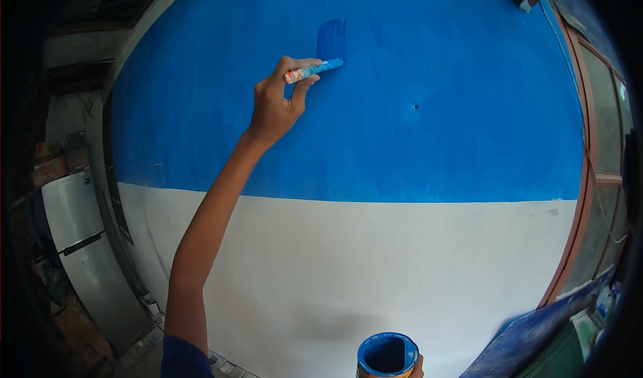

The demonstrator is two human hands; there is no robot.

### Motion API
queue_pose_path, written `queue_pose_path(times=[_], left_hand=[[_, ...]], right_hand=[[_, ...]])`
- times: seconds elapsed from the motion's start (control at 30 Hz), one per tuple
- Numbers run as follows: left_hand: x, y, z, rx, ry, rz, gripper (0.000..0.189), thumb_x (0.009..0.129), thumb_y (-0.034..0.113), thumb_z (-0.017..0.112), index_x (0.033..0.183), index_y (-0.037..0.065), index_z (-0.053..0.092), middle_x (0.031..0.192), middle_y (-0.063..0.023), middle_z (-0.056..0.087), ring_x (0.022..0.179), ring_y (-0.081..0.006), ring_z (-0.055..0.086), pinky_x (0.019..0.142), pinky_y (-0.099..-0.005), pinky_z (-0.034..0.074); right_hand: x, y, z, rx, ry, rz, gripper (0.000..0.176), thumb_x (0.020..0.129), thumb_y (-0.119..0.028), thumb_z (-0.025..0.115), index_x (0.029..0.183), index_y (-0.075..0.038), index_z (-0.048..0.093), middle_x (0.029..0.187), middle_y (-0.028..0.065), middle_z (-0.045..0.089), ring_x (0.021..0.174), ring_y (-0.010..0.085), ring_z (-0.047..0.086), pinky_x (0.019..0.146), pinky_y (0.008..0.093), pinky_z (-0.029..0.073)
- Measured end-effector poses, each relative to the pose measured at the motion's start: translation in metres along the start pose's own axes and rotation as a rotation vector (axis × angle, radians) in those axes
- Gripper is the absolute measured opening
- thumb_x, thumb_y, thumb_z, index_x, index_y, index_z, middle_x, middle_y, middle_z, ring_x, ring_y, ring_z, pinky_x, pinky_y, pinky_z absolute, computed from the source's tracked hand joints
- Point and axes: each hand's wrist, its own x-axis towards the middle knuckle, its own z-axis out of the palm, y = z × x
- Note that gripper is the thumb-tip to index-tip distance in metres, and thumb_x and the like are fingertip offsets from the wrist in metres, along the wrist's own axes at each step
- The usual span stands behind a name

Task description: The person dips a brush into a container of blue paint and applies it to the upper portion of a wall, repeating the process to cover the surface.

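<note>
My left hand (278, 103) is raised against the wall, its fingers pinched around a paintbrush (315, 70). The handle is smeared with light blue, white and orange paint. Its far end meets the blue wall (268, 157) just below a fresh, darker blue streak (331, 39); the bristles cannot be made out clearly. Low in the view, my right hand (418, 367) grips a paint can (361, 359) from its right side, with only a bit of the fingers showing. Blue paint coats the can's inside and rim.
Below the blue, the wall is white (402, 264). A small hole (415, 106) marks the blue part. On the left stands a grey fridge (100, 257) with boxes (50, 167) on top. A brown-framed window (589, 110) and a blue-stained sheet (522, 331) are on the right.
</note>
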Motion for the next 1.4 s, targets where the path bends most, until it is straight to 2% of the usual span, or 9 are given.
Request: queue_pose_path(times=[0.4, 0.67, 0.73, 0.77, 0.83, 0.9, 1.03, 1.1, 1.4], left_hand=[[-0.064, 0.046, -0.03, -0.154, -0.199, -0.076, 0.017, 0.088, 0.0, 0.067, 0.096, 0.0, 0.052, 0.107, -0.0147, 0.072, 0.089, -0.0219, 0.073, 0.071, -0.0286, 0.06], [-0.038, 0.036, -0.037, -0.436, -0.244, -0.324, 0.012, 0.098, 0.012, 0.059, 0.097, 0.002, 0.052, 0.093, -0.015, 0.07, 0.066, -0.012, 0.062, 0.06, -0.0257, 0.053], [-0.018, 0.023, -0.033, -0.458, -0.249, -0.365, 0.014, 0.099, 0.015, 0.058, 0.097, 0.003, 0.052, 0.093, -0.0146, 0.071, 0.065, -0.0112, 0.061, 0.058, -0.0249, 0.051], [-0.007, 0.013, -0.029, -0.479, -0.256, -0.404, 0.016, 0.1, 0.018, 0.057, 0.096, 0.003, 0.052, 0.094, -0.0142, 0.071, 0.064, -0.0105, 0.06, 0.056, -0.0242, 0.048], [0.011, -0.014, -0.021, -0.488, -0.251, -0.359, 0.017, 0.1, 0.019, 0.057, 0.097, 0.003, 0.052, 0.093, -0.0139, 0.071, 0.063, -0.0101, 0.06, 0.055, -0.0237, 0.047], [0.031, -0.034, -0.016, -0.497, -0.25, -0.309, 0.018, 0.1, 0.02, 0.057, 0.097, 0.003, 0.052, 0.093, -0.0137, 0.071, 0.062, -0.0098, 0.06, 0.054, -0.0231, 0.046], [0.068, -0.058, -0.01, -0.362, -0.148, -0.196, 0.024, 0.101, 0.026, 0.057, 0.098, 0.003, 0.054, 0.097, -0.0136, 0.072, 0.063, -0.0093, 0.059, 0.057, -0.0219, 0.046], [0.083, -0.07, -0.007, -0.318, -0.103, -0.157, 0.024, 0.101, 0.027, 0.058, 0.098, 0.003, 0.054, 0.097, -0.0121, 0.072, 0.064, -0.009, 0.06, 0.056, -0.0217, 0.046], [0.111, -0.088, 0.009, -0.201, 0.208, -0.07, 0.01, 0.098, 0.008, 0.057, 0.099, 0.0, 0.052, 0.086, -0.0102, 0.067, 0.069, -0.0115, 0.062, 0.062, -0.0268, 0.052]], right_hand=[[0.0, -0.007, 0.015, 0.052, -0.024, 0.029, 0.107, 0.047, -0.054, 0.094, 0.125, 0.002, 0.047, 0.103, 0.0154, 0.067, 0.091, 0.0245, 0.066, 0.077, 0.0376, 0.055], [-0.006, -0.007, 0.02, 0.066, -0.014, 0.098, 0.106, 0.046, -0.052, 0.095, 0.124, 0.001, 0.046, 0.103, 0.0155, 0.066, 0.092, 0.0245, 0.066, 0.078, 0.0367, 0.054], [-0.015, 0.043, 0.028, 0.037, 0.002, 0.097, 0.106, 0.046, -0.052, 0.095, 0.124, 0.001, 0.046, 0.104, 0.0153, 0.066, 0.092, 0.0247, 0.066, 0.078, 0.0366, 0.054], [-0.021, 0.113, 0.038, 0.121, 0.123, -0.37, 0.106, 0.046, -0.053, 0.094, 0.124, 0.0, 0.046, 0.103, 0.0152, 0.066, 0.092, 0.0247, 0.066, 0.078, 0.0365, 0.054], [-0.021, 0.118, 0.035, 0.196, 0.241, -0.843, 0.106, 0.046, -0.053, 0.094, 0.124, 0.0, 0.046, 0.103, 0.0151, 0.067, 0.092, 0.0247, 0.066, 0.077, 0.0364, 0.054], [-0.011, 0.009, 0.018, 0.026, 0.005, 0.025, 0.106, 0.046, -0.053, 0.094, 0.124, 0.0, 0.047, 0.102, 0.0155, 0.067, 0.092, 0.0247, 0.066, 0.078, 0.0372, 0.054], [-0.022, 0.044, 0.026, 0.036, 0.146, -0.302, 0.105, 0.046, -0.054, 0.094, 0.123, 0.0, 0.048, 0.102, 0.0164, 0.067, 0.092, 0.0255, 0.067, 0.078, 0.0385, 0.055], [-0.014, -0.002, 0.015, 0.032, 0.035, 0.115, 0.104, 0.046, -0.054, 0.094, 0.123, 0.0, 0.049, 0.103, 0.0168, 0.067, 0.092, 0.0267, 0.067, 0.079, 0.0398, 0.055], [-0.015, -0.004, 0.007, -0.083, 0.041, 0.096, 0.107, 0.046, -0.054, 0.094, 0.125, 0.001, 0.048, 0.104, 0.0176, 0.067, 0.094, 0.0276, 0.067, 0.08, 0.0401, 0.055]])
